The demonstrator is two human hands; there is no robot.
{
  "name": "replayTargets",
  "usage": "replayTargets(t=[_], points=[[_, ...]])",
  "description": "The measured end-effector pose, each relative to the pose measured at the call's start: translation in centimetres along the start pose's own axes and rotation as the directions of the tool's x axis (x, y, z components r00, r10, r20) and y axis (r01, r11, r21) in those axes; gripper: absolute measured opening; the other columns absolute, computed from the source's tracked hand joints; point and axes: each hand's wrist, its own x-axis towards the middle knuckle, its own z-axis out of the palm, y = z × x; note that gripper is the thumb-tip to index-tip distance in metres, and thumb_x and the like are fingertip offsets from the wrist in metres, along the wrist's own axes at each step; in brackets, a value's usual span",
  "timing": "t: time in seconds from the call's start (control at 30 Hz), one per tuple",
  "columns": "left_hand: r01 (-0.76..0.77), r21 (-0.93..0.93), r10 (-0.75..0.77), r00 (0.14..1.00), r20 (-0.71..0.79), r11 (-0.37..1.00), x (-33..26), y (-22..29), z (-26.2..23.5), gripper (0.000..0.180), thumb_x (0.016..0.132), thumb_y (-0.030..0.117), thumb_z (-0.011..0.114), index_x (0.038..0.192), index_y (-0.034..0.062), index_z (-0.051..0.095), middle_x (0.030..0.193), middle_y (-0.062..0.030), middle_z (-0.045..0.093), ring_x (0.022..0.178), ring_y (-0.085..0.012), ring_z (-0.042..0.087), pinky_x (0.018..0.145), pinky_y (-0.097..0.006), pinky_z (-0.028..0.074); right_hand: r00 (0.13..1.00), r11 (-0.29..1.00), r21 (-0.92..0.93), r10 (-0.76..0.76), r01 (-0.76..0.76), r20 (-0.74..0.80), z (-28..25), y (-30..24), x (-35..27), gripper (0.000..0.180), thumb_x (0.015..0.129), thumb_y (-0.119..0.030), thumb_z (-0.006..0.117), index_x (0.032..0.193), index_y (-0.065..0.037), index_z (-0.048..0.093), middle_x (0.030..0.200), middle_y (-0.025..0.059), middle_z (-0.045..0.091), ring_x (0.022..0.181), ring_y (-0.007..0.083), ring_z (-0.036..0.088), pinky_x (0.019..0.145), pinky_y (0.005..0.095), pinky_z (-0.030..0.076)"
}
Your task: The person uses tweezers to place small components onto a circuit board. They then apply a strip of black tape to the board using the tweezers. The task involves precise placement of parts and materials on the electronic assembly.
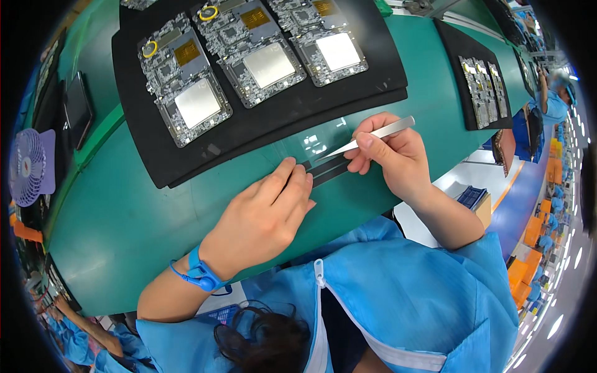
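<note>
Left hand (270, 214) presses dark strips (326, 171) flat; right hand (388, 152) pinches tweezers (373, 137), seemingly touching them

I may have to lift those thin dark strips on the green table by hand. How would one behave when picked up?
The dark strips look flat and very thin, so one would likely flop or curl and weigh almost nothing. The left hand presses them down while the right hand works tweezers at an end, suggesting they are hard to pinch bare-fingered, perhaps sticky.
</note>
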Motion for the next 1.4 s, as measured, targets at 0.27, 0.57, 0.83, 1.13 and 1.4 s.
replayTargets(t=[0.27,0.57,0.83,1.13,1.4], points=[[-0.022,-0.023,0.022,1.000,0.001,0.999,-0.1,-0.2,-0.1,0.034,0.081,0.014,0.075,0.108,-0.0065,0.069,0.113,-0.0174,0.065,0.111,-0.0317,0.064,0.083,-0.035,0.058,1.000,0.999,-0.052,0.003,-0.003,0.003,0.9,-0.2,0.1,0.021,0.102,-0.016,0.059,0.113,0.001,0.056,0.091,0.0112,0.070,0.077,0.0146,0.069,0.068,0.0256,0.055],[-0.032,-0.011,0.032,0.999,0.018,0.999,0.1,-0.2,-0.2,0.033,0.082,0.014,0.073,0.107,-0.0070,0.069,0.112,-0.0179,0.065,0.111,-0.0321,0.064,0.084,-0.036,0.058,1.000,0.999,0.037,-0.012,0.012,0.002,1.0,0.0,0.1,0.022,0.102,-0.013,0.057,0.119,0.000,0.050,0.092,0.0130,0.070,0.076,0.0153,0.069,0.068,0.0268,0.055],[0.011,-0.117,-0.003,0.998,0.068,0.993,1.3,-0.6,-1.5,0.033,0.079,0.011,0.075,0.106,-0.0058,0.067,0.110,-0.0181,0.065,0.107,-0.0332,0.065,0.084,-0.039,0.057,0.961,0.931,0.242,-0.273,0.273,-0.036,-1.6,-2.7,3.1,0.022,0.101,-0.015,0.056,0.117,-0.001,0.049,0.091,0.0154,0.068,0.071,0.0178,0.068,0.066,0.0279,0.056],[0.190,0.058,-0.172,0.959,-0.226,0.980,9.6,-5.1,-0.6,0.039,0.075,0.007,0.078,0.110,-0.0054,0.067,0.113,-0.0187,0.064,0.105,-0.0346,0.064,0.089,-0.042,0.054,0.949,0.943,0.172,-0.303,0.285,0.086,-3.9,-5.8,12.2,0.021,0.103,-0.019,0.054,0.115,-0.003,0.046,0.089,0.0211,0.070,0.066,0.0199,0.070,0.060,0.0278,0.055],[0.149,0.130,-0.114,0.963,-0.243,0.980,9.6,-6.1,0.8,0.040,0.074,0.008,0.080,0.110,-0.0056,0.069,0.112,-0.0181,0.064,0.109,-0.0356,0.063,0.089,-0.042,0.055,0.959,0.949,0.165,-0.279,0.267,0.053,-4.1,-4.9,12.1,0.020,0.104,-0.017,0.053,0.115,-0.003,0.046,0.088,0.0195,0.070,0.070,0.0211,0.072,0.060,0.0281,0.056]])
